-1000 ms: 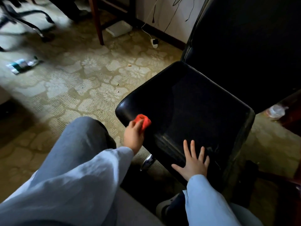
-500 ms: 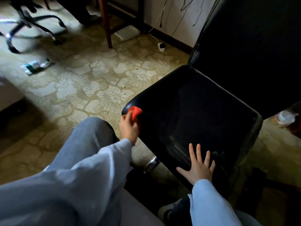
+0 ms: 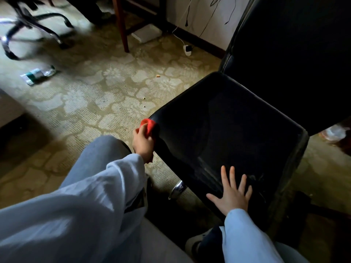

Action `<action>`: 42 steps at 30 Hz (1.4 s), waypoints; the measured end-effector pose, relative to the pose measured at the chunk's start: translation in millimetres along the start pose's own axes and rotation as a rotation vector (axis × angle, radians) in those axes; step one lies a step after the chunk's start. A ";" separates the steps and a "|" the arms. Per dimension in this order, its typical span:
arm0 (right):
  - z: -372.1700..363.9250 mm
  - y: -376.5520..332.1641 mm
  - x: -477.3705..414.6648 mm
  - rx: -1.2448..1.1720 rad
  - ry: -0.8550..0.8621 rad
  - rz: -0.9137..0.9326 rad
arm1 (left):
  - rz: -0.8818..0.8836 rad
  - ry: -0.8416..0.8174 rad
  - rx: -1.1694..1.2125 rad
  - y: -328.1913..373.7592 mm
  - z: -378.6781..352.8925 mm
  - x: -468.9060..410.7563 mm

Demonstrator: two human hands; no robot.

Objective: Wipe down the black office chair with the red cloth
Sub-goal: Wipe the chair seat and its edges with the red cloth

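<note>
— What's the floor like?
— Carpet [image 3: 114, 95], yellowish with a pale flower pattern and a few crumbs (brightest at the upper left, dim closer in). A crumpled wrapper [image 3: 38, 74] lies on it.
— And by the wall?
— The wall [image 3: 205, 14] is pale with a dark skirting board [image 3: 201, 42]. Thin cables [image 3: 190, 10] hang down it, and a white plug [image 3: 187, 50] lies on the carpet. A wooden leg [image 3: 121, 25] stands beside a flat white box [image 3: 148, 34]. A chrome swivel base [image 3: 38, 25] sits far left.

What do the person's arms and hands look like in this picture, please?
Both arms wear long, loose, pale blue sleeves, the left sleeve and the right sleeve, which end at the wrists. The left hand and right hand are bare: no gloves, and no ring or watch shows in the dim light.
</note>
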State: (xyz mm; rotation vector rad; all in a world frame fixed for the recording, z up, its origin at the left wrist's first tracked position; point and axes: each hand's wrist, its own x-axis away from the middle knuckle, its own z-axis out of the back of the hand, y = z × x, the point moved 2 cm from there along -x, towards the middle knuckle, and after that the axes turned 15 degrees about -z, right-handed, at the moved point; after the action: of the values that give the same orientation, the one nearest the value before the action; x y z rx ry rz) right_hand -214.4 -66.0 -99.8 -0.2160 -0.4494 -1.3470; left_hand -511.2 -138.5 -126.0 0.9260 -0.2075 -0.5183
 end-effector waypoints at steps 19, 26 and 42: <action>2.0 27.0 -0.9 -0.155 0.048 0.110 | -0.574 -0.505 0.057 50.3 -64.9 186.4; -4.2 81.6 2.3 -0.122 -0.026 -0.232 | -0.217 0.008 0.111 59.2 -45.9 121.6; -13.5 77.7 9.9 -0.618 -0.182 -0.409 | -0.306 -0.258 -0.296 76.0 -64.6 119.2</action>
State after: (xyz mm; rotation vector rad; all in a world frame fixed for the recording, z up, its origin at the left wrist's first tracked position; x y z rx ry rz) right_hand -135.0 -63.3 -99.5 -0.7944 -0.2190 -1.8547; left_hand -358.2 -116.5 -108.8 0.6013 -0.2157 -0.9273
